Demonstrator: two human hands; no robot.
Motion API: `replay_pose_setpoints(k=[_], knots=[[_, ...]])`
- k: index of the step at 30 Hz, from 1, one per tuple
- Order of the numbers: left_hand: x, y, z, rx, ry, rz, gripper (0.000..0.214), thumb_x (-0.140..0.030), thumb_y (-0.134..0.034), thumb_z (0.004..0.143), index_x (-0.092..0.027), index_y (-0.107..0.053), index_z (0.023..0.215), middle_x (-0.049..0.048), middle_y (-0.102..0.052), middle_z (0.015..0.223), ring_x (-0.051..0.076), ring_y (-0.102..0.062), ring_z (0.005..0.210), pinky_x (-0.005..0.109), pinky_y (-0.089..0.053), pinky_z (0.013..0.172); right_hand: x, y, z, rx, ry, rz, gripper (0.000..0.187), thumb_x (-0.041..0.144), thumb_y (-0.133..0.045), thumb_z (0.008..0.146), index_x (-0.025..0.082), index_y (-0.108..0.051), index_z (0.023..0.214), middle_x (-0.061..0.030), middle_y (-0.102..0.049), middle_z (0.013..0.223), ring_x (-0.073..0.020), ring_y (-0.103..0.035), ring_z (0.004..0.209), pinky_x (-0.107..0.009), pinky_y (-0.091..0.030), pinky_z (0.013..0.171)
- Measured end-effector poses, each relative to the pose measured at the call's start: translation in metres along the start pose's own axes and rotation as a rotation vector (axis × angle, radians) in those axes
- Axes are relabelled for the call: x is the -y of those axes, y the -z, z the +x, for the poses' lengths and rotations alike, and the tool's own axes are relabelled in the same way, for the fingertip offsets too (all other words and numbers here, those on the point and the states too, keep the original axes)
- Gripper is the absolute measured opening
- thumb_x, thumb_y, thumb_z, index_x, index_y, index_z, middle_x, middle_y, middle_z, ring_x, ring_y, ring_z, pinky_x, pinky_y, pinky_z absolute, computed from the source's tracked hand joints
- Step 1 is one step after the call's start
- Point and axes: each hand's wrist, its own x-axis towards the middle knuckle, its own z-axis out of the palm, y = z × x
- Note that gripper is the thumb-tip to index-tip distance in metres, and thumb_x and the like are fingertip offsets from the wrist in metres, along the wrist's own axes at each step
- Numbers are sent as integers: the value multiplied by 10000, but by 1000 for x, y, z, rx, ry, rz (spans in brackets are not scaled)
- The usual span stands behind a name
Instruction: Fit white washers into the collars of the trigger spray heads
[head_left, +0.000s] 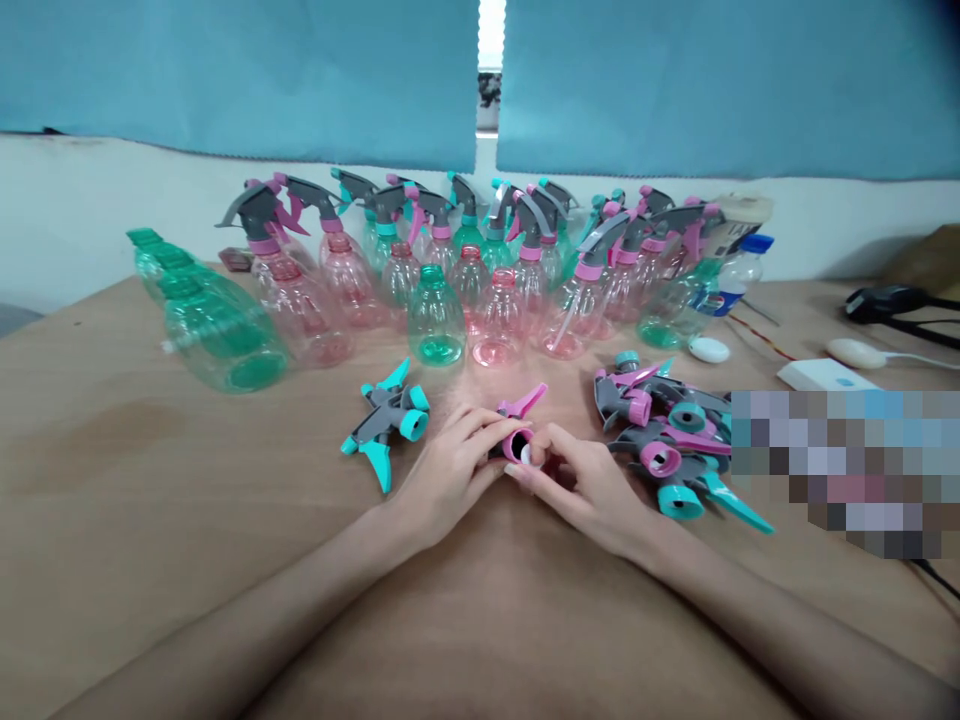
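Observation:
Between my hands, low over the middle of the table, is a grey and pink trigger spray head (pixel 517 443), its pink collar facing me. My left hand (pixel 457 455) grips it from the left side, fingers closed round the body. At the collar's mouth my right hand (pixel 581 475) pinches a small white round piece (pixel 526 455), partly hidden by the fingertips. Left of my left hand lie grey and turquoise spray heads (pixel 386 422). A pile of pink and turquoise spray heads (pixel 660 460) lies right of my right hand.
Several green bottles (pixel 225 340) and pink bottles (pixel 499 330) without heads stand ahead. Behind them are bottles with spray heads (pixel 530 250). At right are a blue-capped bottle (pixel 739 275), a white oval object (pixel 709 350), a white box (pixel 821 375) and cables. The right edge is pixelated.

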Motion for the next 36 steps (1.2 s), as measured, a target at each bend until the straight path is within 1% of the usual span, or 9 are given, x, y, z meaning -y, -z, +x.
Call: replay_pose_setpoints(k=[4,10,14,21,24,27,29,32,36], knots=[[-1,1,0,-36,40,-15,234,-223,-583,893,-219,-561,1126,37,-612,1042,199,-522,976,338,-473,822,2,1,0,-33,-31,76,239,345,-422,957,202,-503,783,16,-571,694,-121,-551,631,-256,-423,632],[-3,1,0,-55,106,-46,175,-215,-601,878,-213,-581,1051,28,-625,989,184,-545,911,278,-481,700,-1,-4,1,-263,-96,204,142,320,-568,870,217,-477,835,-18,-588,876,-148,-598,753,-254,-481,625],[-4,2,0,-91,109,-32,178,-216,-621,866,-224,-599,1043,21,-619,972,177,-548,893,284,-478,721,-4,-6,0,-363,-79,265,203,301,-611,842,239,-418,840,2,-591,843,-156,-624,771,-264,-506,645],[-3,2,-1,-153,122,-8,192,-217,-621,863,-223,-588,1052,26,-593,955,163,-544,832,261,-482,662,-3,-4,2,-404,-55,338,229,311,-550,896,257,-346,984,42,-627,767,-122,-623,596,-258,-519,582],[-3,2,-1,-171,100,13,194,-214,-624,860,-213,-585,1049,29,-600,941,166,-544,831,277,-480,684,-3,-1,3,-382,-35,251,104,319,-469,943,228,-443,985,10,-641,793,-118,-605,605,-263,-510,604],[-3,2,0,-190,89,32,198,-226,-635,852,-207,-589,1044,27,-611,930,167,-553,821,292,-477,704,-1,2,2,-311,-10,163,256,342,-396,973,198,-549,827,-15,-621,741,-134,-593,655,-267,-496,633],[-3,2,0,-188,90,32,188,-225,-641,849,-208,-595,1030,25,-618,930,166,-560,818,293,-477,705,2,3,1,-273,8,138,321,336,-365,984,190,-583,799,-25,-614,743,-142,-584,683,-271,-489,645],[-3,2,0,-170,80,16,193,-208,-651,841,-205,-596,1026,23,-629,943,163,-566,822,287,-477,709,7,5,0,-274,55,58,314,286,-367,982,190,-644,871,-43,-610,845,-153,-580,766,-290,-485,711],[-3,1,0,-146,45,2,232,-226,-657,843,-202,-586,1063,20,-637,936,167,-565,850,292,-478,736,8,4,-1,-291,158,-48,210,245,-476,937,224,-672,1009,-44,-607,892,-165,-591,816,-307,-491,743]])
